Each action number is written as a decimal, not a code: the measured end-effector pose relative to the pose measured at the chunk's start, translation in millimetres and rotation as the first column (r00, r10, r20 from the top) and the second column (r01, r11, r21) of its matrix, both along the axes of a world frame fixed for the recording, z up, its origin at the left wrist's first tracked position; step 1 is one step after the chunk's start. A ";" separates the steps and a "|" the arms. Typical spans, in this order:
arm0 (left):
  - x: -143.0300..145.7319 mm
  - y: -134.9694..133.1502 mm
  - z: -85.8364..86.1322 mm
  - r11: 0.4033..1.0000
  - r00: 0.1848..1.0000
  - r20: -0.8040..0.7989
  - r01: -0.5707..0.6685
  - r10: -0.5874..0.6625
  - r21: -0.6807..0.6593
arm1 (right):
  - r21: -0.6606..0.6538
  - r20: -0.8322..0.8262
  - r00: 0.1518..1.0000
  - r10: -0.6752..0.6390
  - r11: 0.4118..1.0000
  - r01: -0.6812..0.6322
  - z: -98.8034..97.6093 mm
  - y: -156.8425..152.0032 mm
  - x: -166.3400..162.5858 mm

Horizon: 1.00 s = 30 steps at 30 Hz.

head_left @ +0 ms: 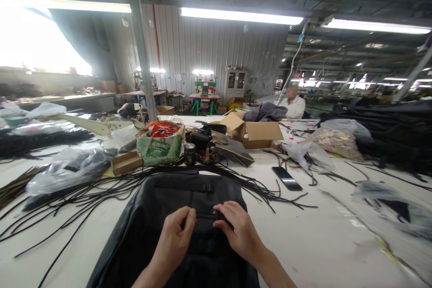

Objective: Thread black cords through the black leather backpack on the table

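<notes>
Head view. Black bag [175, 234] lies flat on the white worktop [324, 243], right in front of me, its top edge toward the loose cords [84, 198]. My left hand [175, 234] and right hand [239, 231] both rest on the bag's middle, over a webbing strap [204, 218]. Left grip: fingers curled, pinching the strap near its left side. Right grip: fingertips closed on a small dark piece, probably a buckle [221, 214]; detail is too small to tell for sure.

Judgement on doing this well: keep the strap taut between the two grips, hold the bag flat under the wrists so it cannot slide, and work the piece with the fingertips only. Phone [286, 178] and box [256, 134] sit well apart, out of the way.
</notes>
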<state>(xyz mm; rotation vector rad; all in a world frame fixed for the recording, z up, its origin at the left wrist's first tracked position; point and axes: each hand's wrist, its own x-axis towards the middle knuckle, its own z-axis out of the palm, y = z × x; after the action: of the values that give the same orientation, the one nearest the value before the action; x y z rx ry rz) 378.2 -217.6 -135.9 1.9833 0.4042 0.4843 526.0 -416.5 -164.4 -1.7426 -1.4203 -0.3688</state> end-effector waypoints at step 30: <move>6.9 24.3 0.9 0.852 0.997 -0.041 -0.071 0.058 -0.518 | -0.050 -0.042 0.980 -0.195 0.980 0.193 -25.2 -27.4 12.4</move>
<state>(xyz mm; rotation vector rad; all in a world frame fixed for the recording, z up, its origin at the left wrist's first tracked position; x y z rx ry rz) 385.1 -193.2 -135.0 1.4518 0.5545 0.3453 538.3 -443.9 -189.7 -1.9221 -1.2380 -0.3996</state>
